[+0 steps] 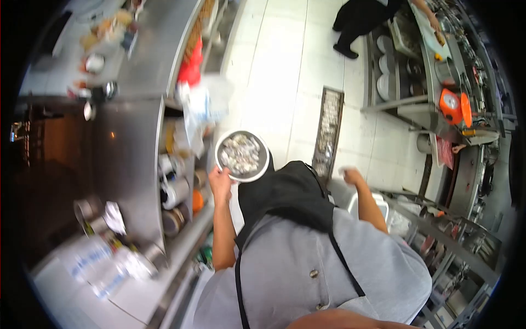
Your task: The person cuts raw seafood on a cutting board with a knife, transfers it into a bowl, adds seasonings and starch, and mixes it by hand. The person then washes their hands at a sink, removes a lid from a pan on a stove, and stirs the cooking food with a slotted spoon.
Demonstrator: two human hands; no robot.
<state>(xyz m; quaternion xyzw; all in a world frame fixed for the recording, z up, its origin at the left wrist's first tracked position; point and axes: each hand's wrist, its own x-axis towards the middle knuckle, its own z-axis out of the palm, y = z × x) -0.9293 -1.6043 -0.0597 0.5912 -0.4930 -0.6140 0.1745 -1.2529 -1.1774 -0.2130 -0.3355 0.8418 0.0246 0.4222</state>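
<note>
My left hand (220, 181) is closed on the near rim of a round metal bowl (266, 160), held out in front of my left side above the floor. Inside the bowl lie pale, greyish, glossy pieces (240, 153) that look like raw seafood; their exact kind is unclear. On the other side, my right hand (352, 175) hangs in the air beside my body, near a white plastic tub (382, 204). Its fingers are small and blurred, and I see nothing in it.
A steel counter (148, 55) with shelves of containers runs along my left. Ahead is a tiled floor (274, 66) with a long drain grate (329, 129). Another person (356, 24) stands at the right-hand worktable, near an orange scale (451, 104) and stacked plates (384, 63).
</note>
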